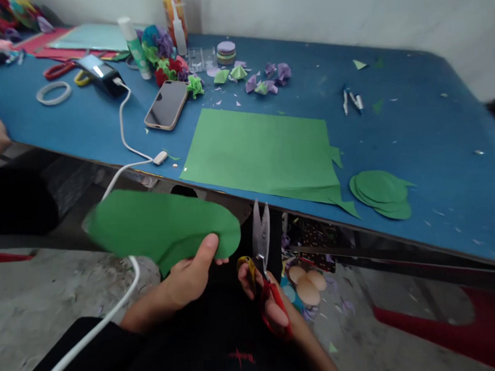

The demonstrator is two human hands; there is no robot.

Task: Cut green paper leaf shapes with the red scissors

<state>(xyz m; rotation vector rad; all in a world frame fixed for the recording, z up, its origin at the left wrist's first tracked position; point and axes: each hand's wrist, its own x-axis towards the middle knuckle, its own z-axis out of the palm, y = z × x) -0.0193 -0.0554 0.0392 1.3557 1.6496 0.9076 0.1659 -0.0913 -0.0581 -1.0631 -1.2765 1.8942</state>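
The left hand (190, 277) holds a green paper cutout (162, 228) below the front edge of the blue worktop (414, 121). Its fingers are closed on the paper, with the thumb pressed on the lower edge near the rounded right end; the rest of the paper stretches out to the left, blurred at its far end. The right hand (270, 300) grips a pair of scissors (262, 251) with red and yellow handles, its fingers through the loops. The blades point upward and stand nearly together, just to the right of the cutout's rounded end; whether they touch the paper cannot be told.

On the worktop above the hands lies a large green sheet (262, 151) with a jagged cut right edge. To its right sits a small stack of green oval cutouts (383, 194). A phone (167, 105) lies face up near the sheet's upper left corner, and a white cable (122, 131) runs from a dark device (99, 75) down over the worktop's edge. Farther back are a glue stick (136, 47), crumpled coloured paper flowers (164, 54), a stack of round paper discs (226, 52) and folded purple and green scraps (267, 79). A roll of tape (53, 93) lies at the left.
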